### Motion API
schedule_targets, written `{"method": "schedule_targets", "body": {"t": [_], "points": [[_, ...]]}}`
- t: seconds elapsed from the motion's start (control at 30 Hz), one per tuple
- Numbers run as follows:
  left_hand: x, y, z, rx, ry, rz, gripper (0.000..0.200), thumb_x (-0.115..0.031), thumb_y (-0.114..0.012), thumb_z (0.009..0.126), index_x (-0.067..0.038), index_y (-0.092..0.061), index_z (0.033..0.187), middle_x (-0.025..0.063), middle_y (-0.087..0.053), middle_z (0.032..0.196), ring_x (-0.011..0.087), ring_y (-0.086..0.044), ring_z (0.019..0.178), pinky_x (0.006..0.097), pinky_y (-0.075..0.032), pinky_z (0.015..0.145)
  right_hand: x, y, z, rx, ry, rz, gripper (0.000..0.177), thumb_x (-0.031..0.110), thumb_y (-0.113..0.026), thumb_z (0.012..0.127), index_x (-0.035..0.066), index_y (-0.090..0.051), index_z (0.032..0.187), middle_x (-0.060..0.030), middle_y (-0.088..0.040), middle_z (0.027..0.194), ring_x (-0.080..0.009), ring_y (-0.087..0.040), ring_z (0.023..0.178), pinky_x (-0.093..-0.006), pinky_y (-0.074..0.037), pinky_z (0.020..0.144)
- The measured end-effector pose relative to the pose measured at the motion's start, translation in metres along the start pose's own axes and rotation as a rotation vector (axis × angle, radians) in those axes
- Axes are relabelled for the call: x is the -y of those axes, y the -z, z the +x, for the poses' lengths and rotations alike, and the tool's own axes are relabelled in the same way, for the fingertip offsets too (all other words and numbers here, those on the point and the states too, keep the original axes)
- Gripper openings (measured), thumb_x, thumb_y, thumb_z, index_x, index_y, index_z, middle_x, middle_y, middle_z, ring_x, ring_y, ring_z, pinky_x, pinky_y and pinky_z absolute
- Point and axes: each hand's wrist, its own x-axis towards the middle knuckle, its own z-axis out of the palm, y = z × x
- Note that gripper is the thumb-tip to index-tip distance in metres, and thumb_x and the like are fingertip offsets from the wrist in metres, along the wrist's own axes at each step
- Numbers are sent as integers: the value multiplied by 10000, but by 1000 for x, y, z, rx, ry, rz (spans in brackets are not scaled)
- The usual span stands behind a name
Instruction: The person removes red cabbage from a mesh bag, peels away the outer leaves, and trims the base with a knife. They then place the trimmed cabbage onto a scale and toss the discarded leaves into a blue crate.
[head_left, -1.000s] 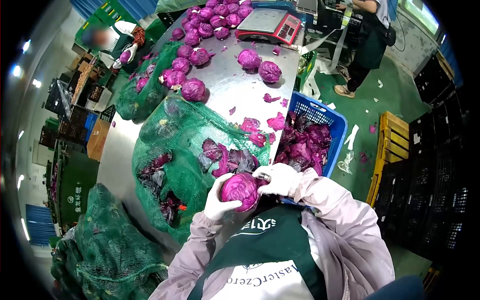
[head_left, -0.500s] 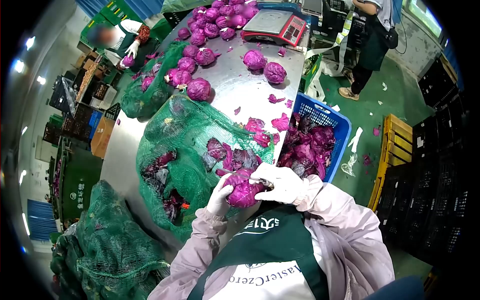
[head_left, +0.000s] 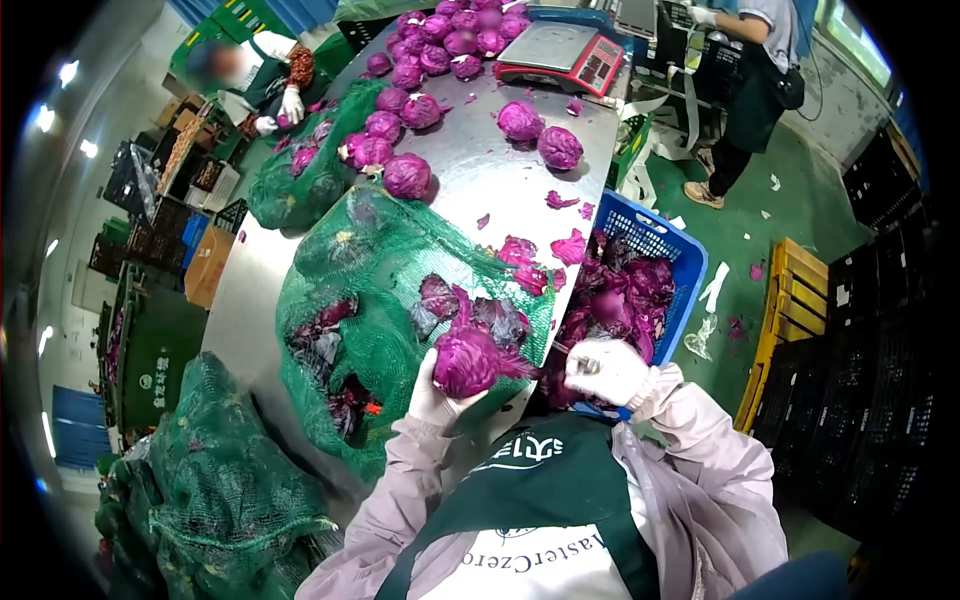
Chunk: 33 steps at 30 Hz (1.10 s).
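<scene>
My gloved left hand is wrapped round a red cabbage from the left and below. A loose leaf sticks out from the cabbage's right side. My gloved right hand is closed on a small knife, whose thin blade points left; the handle is hidden in the fist. This hand is apart from the cabbage, over the near end of a blue crate filled with purple leaves. Under and behind the cabbage, a green mesh bag with dark outer leaves showing lies on the metal table.
A heap of red cabbages and a red scale stand at the table's far end. Full mesh bags stand at lower left. One co-worker is at far left, another at upper right. Black crates line the right.
My right hand has moved right, away from the cabbage, with the knife. The cabbage has turned in my left hand, and a leaf now hangs out at its right.
</scene>
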Motion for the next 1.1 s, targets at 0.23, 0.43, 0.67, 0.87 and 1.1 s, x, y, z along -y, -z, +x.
{"method": "schedule_targets", "body": {"t": [0.23, 0.43, 0.67, 0.87, 1.1], "points": [[19, 2, 21, 29, -217, 231, 445, -317, -645, 863, -119, -490, 1230, 123, -545, 1220, 296, -562, 1116, 508, -494, 921, 54, -41, 40, -136, 317, -181, 391, 213, -675, 800, 124, -553, 1162, -69, -538, 952, -230, -594, 803, -327, -507, 680], [12, -2, 8, 80, -78, 41, 664, -398, -611, 878, -33, -370, 1378, 162, -458, 1371, 325, -521, 1195, 514, -482, 953, 2, -48, 41, 139, 395, 188, 198, 183, -670, 812, 71, -577, 945, -64, -527, 856, -215, -559, 726, -325, -470, 659], [4, -2, -15, 120, -107, 103, 729, -515, -566, 858, -75, -362, 1402, 164, -425, 1401, 343, -465, 1250, 541, -387, 1037, -9, 2, 23, -300, 30, -285, 494, 189, -727, 749, 123, -589, 1219, -84, -610, 1090, -214, -627, 921, -318, -515, 799], [9, -11, -17, 192, 83, 120, 859, -692, -443, 848, -71, -329, 1430, 186, -372, 1443, 341, -387, 1318, 542, -320, 1084, 55, -22, 36, 16, 405, 201, 504, 199, -681, 855, 75, -515, 1314, -103, -559, 1281, -227, -516, 1205, -331, -406, 1020], [43, -8, -30, 424, 82, -25, 1082, -643, -703, 697, -103, -175, 1472, 238, -280, 1456, 434, -352, 1316, 642, -322, 1050, 49, -38, 24, 197, -185, 735, 425, 146, -653, 879, 104, -514, 1278, 3, -589, 876, -51, -497, 578, -195, -426, 509]]}}
